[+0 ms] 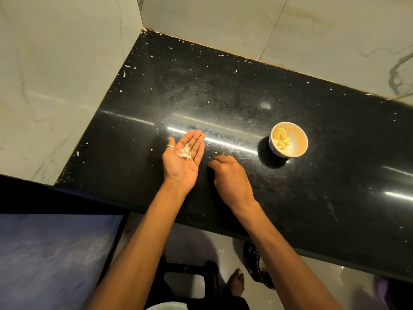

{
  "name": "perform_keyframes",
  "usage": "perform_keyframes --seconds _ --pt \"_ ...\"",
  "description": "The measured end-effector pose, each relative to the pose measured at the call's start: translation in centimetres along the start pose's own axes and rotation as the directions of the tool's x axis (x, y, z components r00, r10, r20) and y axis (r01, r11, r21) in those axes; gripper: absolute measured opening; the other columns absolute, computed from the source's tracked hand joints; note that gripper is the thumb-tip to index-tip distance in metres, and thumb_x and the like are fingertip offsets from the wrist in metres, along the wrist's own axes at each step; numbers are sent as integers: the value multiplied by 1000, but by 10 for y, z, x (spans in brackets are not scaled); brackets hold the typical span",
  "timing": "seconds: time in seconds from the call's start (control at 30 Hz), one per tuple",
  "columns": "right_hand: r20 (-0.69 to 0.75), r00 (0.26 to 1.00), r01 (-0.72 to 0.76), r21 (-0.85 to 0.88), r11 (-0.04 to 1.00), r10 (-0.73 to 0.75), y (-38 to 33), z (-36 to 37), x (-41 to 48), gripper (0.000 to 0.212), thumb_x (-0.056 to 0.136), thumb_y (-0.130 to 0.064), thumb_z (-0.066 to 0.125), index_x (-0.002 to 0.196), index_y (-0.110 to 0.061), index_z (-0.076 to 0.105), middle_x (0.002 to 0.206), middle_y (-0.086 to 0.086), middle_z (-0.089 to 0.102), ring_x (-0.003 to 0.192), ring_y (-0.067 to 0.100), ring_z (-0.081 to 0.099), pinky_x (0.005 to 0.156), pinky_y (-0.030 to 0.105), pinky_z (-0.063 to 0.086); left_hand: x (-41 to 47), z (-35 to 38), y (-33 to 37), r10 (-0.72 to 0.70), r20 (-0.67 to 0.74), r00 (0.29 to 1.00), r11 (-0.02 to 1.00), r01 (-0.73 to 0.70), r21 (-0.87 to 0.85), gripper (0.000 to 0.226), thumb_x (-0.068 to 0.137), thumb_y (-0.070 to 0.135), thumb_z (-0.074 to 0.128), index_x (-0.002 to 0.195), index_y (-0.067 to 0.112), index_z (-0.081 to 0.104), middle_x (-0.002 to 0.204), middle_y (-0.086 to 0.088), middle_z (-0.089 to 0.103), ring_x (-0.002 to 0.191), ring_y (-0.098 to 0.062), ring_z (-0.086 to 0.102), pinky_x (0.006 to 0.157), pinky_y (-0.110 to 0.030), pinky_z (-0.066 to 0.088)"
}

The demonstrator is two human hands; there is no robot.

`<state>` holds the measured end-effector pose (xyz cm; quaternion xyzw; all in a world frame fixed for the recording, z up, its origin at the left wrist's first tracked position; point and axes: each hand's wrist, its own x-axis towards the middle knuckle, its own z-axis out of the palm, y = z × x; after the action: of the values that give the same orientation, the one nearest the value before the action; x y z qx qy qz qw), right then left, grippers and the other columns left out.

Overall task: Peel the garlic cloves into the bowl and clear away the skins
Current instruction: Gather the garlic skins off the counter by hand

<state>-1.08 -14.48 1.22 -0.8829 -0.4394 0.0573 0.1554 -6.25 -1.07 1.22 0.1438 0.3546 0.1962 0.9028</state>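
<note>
Head view: the left hand lies palm up over the black desk, fingers straight, with a small heap of garlic skins loose on the palm and a ring on the thumb. Just beside it the right hand is knuckles up, its fingers curled down to the desk (their tips are hidden, so any grip cannot be told). The bowl stands apart to the right, holding peeled cloves. Pale flecks dot the desk towards the marble wall. Below the edge are a foot and a dark bag.
</note>
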Motion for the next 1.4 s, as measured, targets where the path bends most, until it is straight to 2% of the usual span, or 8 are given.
perform_keyframes --seconds 0.27,0.37,0.43,0.5,0.73,0.87,1.0,1.4 --pt "-24 999 33 -57 998 -34 -8 -4 13 21 70 15 69 71 -2 56 71 16 58 64 35 57 47 35 40 -3 2 -1 -11 3 1000 1000 11 -5 62 108 48 23 124 3 62 120 -13 72 127 -26 60 106 -34 48" --pt "33 979 -203 188 961 200 -3 -14 28 10 76 2 64 78 -7 67 78 10 69 72 28 64 57 32 42 -4 3 -2 -9 3 1000 1000 9 -20 61 108 48 23 125 3 61 120 -13 71 129 -26 58 109 -35 46" --pt "129 908 -409 485 773 399 -5 -26 36 9 79 -8 72 78 -16 74 73 -1 73 65 12 66 60 28 52 -4 6 -5 -12 1 1000 1000 12 -19 60 108 47 23 129 2 59 127 -13 67 132 -25 55 112 -36 43" --pt "115 904 -386 634 671 411 -16 -34 35 7 81 -13 77 81 -20 77 73 -6 75 66 6 68 63 26 55 -4 10 -7 -16 1 1000 999 16 -33 60 109 46 23 129 0 56 136 -14 60 134 -26 52 115 -39 39" --pt "22 980 -177 564 807 199 -39 -51 30 36 88 4 61 109 -18 80 101 -3 79 92 3 70 83 13 52 -6 13 -9 -49 -22 999 997 48 -60 58 108 46 26 129 3 60 123 -15 69 119 -25 64 109 -38 46" --pt "-57 936 -282 467 838 347 -10 -66 17 26 90 -6 68 112 -15 78 107 -1 78 100 9 71 95 25 55 -10 14 -2 -44 -20 999 994 42 -101 55 109 43 29 118 1 64 114 -15 73 113 -25 66 96 -35 54" --pt "85 872 -487 245 838 482 2 -40 -24 24 86 -12 73 110 -12 72 106 6 72 99 24 67 91 41 53 -9 14 4 -34 -14 999 988 31 -149 55 109 42 30 116 0 65 113 -16 73 115 -27 66 96 -37 54" --pt "-27 877 -418 445 792 479 10 -21 23 30 88 4 63 112 -9 75 110 7 72 98 17 69 96 26 52 -10 7 8 -39 -14 999 989 36 -143 57 108 43 29 119 0 64 119 -17 72 122 -27 63 100 -37 52"
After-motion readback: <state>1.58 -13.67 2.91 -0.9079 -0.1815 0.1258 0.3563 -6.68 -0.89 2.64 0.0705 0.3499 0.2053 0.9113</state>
